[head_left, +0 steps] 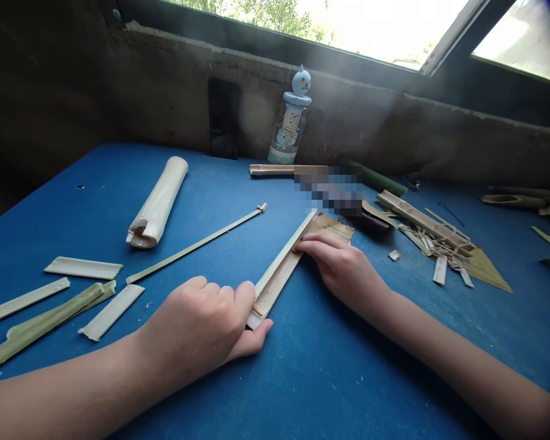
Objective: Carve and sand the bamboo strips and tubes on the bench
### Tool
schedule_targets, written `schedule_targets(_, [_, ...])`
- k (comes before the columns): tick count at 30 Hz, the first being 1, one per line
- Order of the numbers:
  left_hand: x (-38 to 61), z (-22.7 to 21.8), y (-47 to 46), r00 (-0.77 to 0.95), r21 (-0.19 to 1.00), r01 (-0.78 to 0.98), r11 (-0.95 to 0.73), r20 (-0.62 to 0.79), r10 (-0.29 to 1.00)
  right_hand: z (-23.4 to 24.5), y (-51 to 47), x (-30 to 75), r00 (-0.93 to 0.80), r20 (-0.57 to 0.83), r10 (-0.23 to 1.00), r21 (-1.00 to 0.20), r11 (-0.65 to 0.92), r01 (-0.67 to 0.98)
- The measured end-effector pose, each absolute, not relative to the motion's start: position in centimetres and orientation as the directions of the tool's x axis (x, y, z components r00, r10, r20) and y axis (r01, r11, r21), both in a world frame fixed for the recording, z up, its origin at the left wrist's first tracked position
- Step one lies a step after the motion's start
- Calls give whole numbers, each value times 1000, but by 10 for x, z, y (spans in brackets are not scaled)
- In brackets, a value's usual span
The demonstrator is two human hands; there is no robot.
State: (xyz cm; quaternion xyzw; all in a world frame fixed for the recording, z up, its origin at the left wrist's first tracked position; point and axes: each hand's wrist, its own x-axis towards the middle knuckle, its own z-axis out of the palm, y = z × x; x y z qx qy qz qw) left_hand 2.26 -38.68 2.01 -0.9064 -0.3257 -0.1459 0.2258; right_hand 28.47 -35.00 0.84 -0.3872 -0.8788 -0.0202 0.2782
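Bamboo strip lay on the blue tabletop — left hand pinched its near end, right hand pressed open fingers flat on it.

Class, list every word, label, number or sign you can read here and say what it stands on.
None can be read.
The cartoon label on the blue-capped plastic bottle by the wall is too small.
Faint marks on the brown paper sheet by the right hand are too blurred.
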Motion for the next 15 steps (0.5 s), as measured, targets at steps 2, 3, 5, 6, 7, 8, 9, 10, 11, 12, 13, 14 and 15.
schedule_targets(2, [23, 21, -386, 744, -309, 655, -689, 422, 518, 10, -363, 276, -588, 500, 636, -231, 752, 617])
schedule_targets(3, [23, 21, -385, 745, -309, 652, -692, 429, 511, 10, -371, 271, -626, 503, 596, -252, 794, 554])
schedule_targets(5, [23, 20, -385, 747, -310, 649, -695, 432, 506, 9, -380, 266, -682, 507, 528, -279, 849, 450])
schedule_targets(6, [23, 20, -385, 745, -310, 652, -692, 431, 509, 8, -377, 268, -688, 507, 519, -272, 854, 443])
schedule_targets(7, [23, 20, -385, 747, -309, 652, -693, 422, 514, 6, -369, 274, -674, 506, 538, -256, 840, 478])
schedule_targets(8, [23, 20, -386, 750, -307, 650, -695, 406, 522, 4, -357, 282, -641, 504, 578, -240, 807, 539])
schedule_targets(9, [23, 19, -386, 753, -305, 649, -697, 391, 529, 3, -344, 291, -585, 502, 637, -227, 749, 622])
schedule_targets(10, [23, 19, -386, 754, -306, 649, -697, 381, 535, 2, -331, 300, -520, 492, 698, -238, 683, 691])
schedule_targets(11, [23, 19, -386, 756, -308, 647, -697, 376, 536, 1, -321, 306, -461, 481, 746, -250, 621, 743])
schedule_targets(12, [23, 19, -386, 757, -311, 647, -696, 375, 536, 2, -316, 309, -415, 468, 780, -269, 573, 774])
schedule_targets(13, [23, 19, -386, 755, -315, 649, -692, 377, 537, 3, -316, 309, -398, 454, 797, -288, 554, 781])
schedule_targets(14, [23, 20, -385, 751, -319, 653, -687, 387, 535, 4, -322, 305, -410, 447, 795, -304, 566, 766])
schedule_targets(15, [22, 20, -385, 752, -322, 652, -687, 392, 530, 6, -331, 298, -443, 445, 778, -319, 600, 733])
